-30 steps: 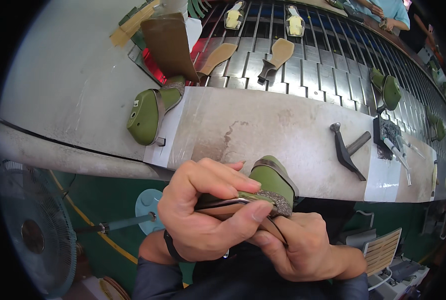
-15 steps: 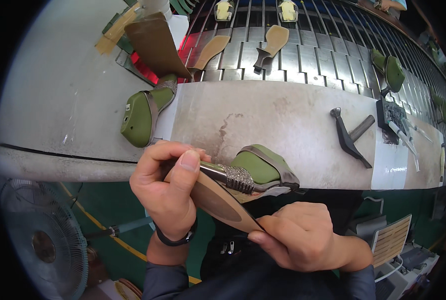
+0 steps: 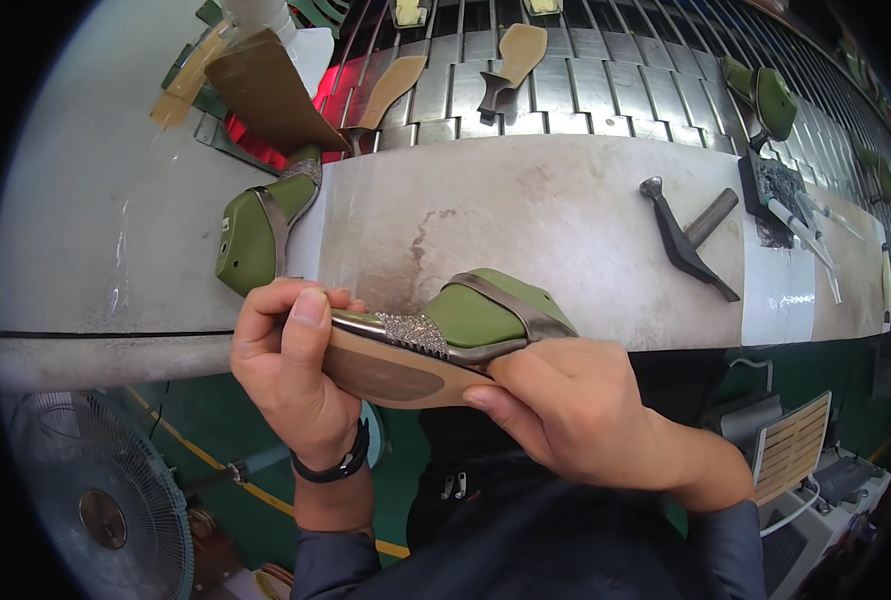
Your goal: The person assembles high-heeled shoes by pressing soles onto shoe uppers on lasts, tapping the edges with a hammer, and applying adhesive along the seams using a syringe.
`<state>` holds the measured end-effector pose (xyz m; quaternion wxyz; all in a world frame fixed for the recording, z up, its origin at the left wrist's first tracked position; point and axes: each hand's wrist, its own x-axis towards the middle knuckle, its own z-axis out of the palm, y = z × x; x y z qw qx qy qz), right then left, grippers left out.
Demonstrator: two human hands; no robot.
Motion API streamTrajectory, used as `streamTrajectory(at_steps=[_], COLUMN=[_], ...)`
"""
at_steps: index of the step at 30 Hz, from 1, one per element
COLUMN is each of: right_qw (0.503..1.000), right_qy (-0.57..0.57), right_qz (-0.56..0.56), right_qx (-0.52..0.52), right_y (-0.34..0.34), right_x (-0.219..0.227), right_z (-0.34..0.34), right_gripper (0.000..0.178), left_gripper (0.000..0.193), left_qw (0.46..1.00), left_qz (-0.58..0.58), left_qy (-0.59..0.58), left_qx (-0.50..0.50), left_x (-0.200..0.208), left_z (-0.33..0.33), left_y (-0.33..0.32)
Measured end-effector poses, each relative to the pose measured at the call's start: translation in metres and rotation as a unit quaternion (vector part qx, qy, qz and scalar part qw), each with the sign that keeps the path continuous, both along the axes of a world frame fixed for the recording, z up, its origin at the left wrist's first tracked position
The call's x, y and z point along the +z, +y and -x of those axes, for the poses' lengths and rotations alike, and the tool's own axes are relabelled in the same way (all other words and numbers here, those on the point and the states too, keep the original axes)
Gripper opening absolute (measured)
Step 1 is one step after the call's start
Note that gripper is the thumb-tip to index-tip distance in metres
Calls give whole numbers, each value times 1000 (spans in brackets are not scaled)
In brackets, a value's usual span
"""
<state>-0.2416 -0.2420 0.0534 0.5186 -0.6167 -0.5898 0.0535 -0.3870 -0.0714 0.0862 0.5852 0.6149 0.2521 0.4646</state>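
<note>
At the table's near edge a sandal on a green shoe last point(image 3: 481, 315) lies on its side, with a sparkly strap over the toe end and a bronze strap round the heel end. A tan sole point(image 3: 391, 378) with a darker oval patch lies along the sandal's underside. My left hand point(image 3: 296, 350) pinches sole and toe end together between thumb and fingers. Closed on the sole's other end, near the heel, is my right hand point(image 3: 571, 410); its fingertips are partly hidden. A second sandal on a green last point(image 3: 256, 235) lies to the left.
Beyond the worktable point(image 3: 566, 215) runs a slatted metal conveyor point(image 3: 616, 95) carrying a tan sole with heel point(image 3: 516, 60) and more lasts. Right of centre lie a hammer point(image 3: 681, 245) and another handled tool, near a dark block point(image 3: 771, 190) with brushes. A fan point(image 3: 106, 500) stands lower left.
The sole has come up against the sandal's underside, closing the gap between them. Both hands have shifted left and my right hand has risen with the sole's heel end.
</note>
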Motion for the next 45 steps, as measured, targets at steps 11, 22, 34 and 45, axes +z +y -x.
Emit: streamTrajectory(at_steps=[11,22,34,45], right_qw=[996,977,764,961], right_qy=[-9,186,630,209], right_qz=[84,105,-34,128], right_qx=[-2,-17,-137,-127], right_y=[-4,-7,-110,-32], right_x=[13,79,-40,-10], right_z=[-7,-71,-23,-74], right_gripper=[28,59,55,63], left_gripper=[10,58,71,77], left_qw=[1000,949,980,925], left_qz=[-22,-88,140,-166], left_qy=[7,-96,-21,65], left_qx=[-11,-288,-141,-335], left_x=[10,28,-127,-76], left_z=[-9,-103,-100,-153], left_y=[-5,-12,-13,45])
